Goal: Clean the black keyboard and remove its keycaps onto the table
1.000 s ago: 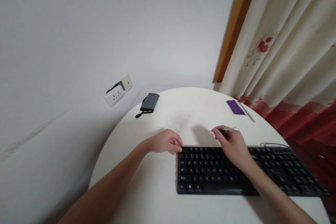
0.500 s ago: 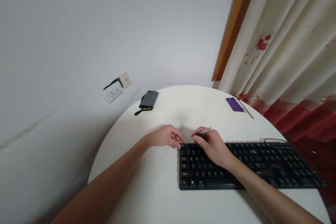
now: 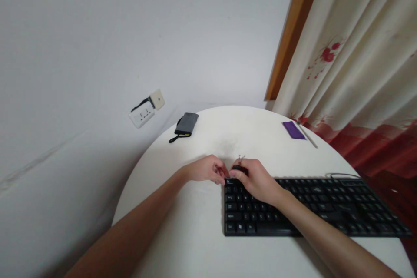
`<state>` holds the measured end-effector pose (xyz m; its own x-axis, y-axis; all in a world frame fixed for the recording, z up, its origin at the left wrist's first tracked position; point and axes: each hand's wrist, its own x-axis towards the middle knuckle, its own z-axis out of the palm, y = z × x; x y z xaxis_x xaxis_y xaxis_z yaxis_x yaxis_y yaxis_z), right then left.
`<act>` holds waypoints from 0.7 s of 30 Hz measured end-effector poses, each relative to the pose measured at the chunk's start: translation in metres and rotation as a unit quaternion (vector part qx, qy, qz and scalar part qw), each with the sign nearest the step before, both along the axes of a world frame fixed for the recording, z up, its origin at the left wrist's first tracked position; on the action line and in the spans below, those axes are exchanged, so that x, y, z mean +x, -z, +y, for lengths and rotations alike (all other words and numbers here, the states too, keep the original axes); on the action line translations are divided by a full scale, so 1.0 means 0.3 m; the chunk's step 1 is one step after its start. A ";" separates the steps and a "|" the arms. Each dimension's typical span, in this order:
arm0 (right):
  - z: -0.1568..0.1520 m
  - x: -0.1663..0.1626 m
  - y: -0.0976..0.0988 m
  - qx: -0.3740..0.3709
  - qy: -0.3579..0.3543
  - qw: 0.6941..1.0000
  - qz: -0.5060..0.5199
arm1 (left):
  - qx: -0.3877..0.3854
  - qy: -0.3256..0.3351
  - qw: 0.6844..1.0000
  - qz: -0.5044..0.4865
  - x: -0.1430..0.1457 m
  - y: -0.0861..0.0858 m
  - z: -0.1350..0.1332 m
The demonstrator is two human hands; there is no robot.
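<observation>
A black keyboard (image 3: 283, 208) lies on the white round table (image 3: 182, 243). At its far left corner, my left hand (image 3: 208, 169) is closed, thumb and curled fingertips gripping the corner edge. My right hand (image 3: 256, 178) hovers over the top left keys, closed on a small keycap puller (image 3: 240, 168) with a dark handle. Its thin metal wires poke up above my fingers. My right fingertips are close beside those of my left hand, near the corner key. The palm and forearm hide part of the keys.
A folded grey cloth (image 3: 187, 124) with black trim and a loop lies at the table's far left. On the far right are a purple cloth (image 3: 293, 130) and a thin stick-like tool (image 3: 307, 134). A wall socket (image 3: 142, 114) and a curtain (image 3: 355, 52) border the table.
My right hand has moved left toward my left hand, and the keycap puller has turned so its wires point upward. My left hand stays at the keyboard corner.
</observation>
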<state>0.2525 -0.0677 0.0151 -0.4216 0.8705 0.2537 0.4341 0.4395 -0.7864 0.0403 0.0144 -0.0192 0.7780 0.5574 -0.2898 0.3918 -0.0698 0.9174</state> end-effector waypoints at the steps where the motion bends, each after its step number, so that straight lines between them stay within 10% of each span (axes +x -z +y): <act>1: -0.003 -0.005 0.003 0.002 0.000 1.000 -0.011 | 0.006 -0.001 1.000 0.001 0.000 0.000 0.000; 9: -0.012 -0.006 0.023 0.065 -0.013 0.996 -0.064 | 0.062 0.024 0.998 -0.023 0.000 -0.021 -0.017; 21: 0.016 0.035 0.101 -0.051 0.068 0.989 0.118 | 0.172 -0.003 0.983 -0.058 0.028 -0.029 -0.048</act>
